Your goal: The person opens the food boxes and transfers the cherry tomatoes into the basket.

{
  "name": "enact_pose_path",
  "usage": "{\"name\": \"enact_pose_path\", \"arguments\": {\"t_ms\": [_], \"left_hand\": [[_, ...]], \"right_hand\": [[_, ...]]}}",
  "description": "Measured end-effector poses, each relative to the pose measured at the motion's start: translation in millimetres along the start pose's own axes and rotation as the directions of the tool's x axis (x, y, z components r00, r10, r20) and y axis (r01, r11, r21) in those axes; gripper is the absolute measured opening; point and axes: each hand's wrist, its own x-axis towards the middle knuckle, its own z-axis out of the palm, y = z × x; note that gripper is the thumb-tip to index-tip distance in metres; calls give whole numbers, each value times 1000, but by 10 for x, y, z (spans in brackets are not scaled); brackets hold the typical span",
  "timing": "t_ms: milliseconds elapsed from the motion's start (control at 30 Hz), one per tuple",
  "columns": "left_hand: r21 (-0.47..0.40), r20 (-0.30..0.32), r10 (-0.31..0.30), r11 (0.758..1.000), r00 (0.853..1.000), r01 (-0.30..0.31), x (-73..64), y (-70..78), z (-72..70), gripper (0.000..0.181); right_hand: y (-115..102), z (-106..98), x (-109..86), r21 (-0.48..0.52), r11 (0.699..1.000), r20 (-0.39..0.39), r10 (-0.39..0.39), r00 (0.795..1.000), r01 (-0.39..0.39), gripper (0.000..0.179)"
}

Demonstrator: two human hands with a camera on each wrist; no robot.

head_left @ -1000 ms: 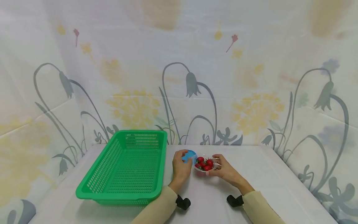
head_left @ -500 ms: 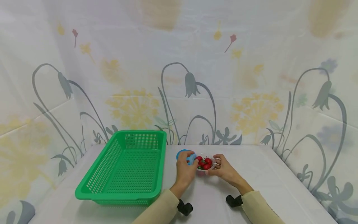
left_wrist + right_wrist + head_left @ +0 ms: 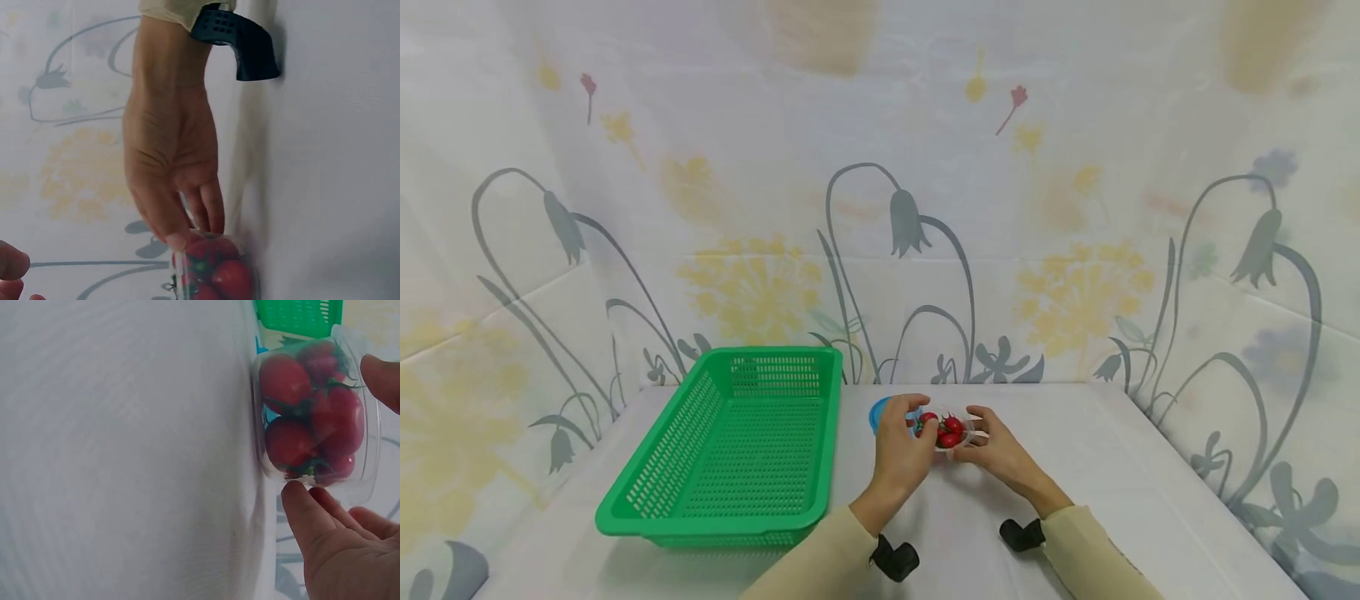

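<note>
My right hand [image 3: 996,454] grips a clear plastic container [image 3: 372,444] of small red tomatoes [image 3: 290,444] with green stems. In the right wrist view its thumb lies at the rim and the fingers [image 3: 306,512] press the opposite wall; the left wrist view also shows the right hand [image 3: 172,144] on it. My left hand [image 3: 904,446] is over the container's left side, fingers loosely bent, thumb overlapping the tomatoes in the head view. Only its fingertips [image 3: 12,259] show in the left wrist view, with nothing between them. A blue lid [image 3: 878,411] lies partly hidden behind the left hand.
A large green plastic basket [image 3: 831,433] stands on the left of the white-covered table [image 3: 1120,467], close to the left forearm. Behind the table hangs a flower-patterned cloth [image 3: 1052,208]. Black camera mounts [image 3: 895,558] sit at both wrists.
My left hand has moved right, from beside the blue lid to over the container's left side, exposing the lid's left part. The right hand still holds the container in place.
</note>
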Motion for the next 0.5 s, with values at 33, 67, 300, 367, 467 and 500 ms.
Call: {"name": "enact_pose_path", "arguments": {"t_ms": [33,67,300,367,467,500], "left_hand": [[-5,15,3,1000,1000,-3,23,44,-28,24],[-8,32,16,1000,999,-16,49,76,-53,24],[25,253,63,997,966,-71,309,174,-228,21],[35,333,67,996,941,-84,415,188,-276,21],[43,442,78,993,893,-109,591,176,-332,22],[46,478,74,993,875,-109,644,175,-347,22]], "right_hand": [[-8,0,-3,14,1000,-5,4,1000,-4,86],[-11,-1,-6,31,1000,-6,3,1000,-3,85],[-45,2,-29,74,997,1,-10,1000,10,81],[-50,11,-27,54,999,-5,-10,1000,10,82],[-50,31,-16,20,1000,-14,-4,1000,4,85],[-47,39,-12,13,1000,-22,2,1000,-2,86]]}}
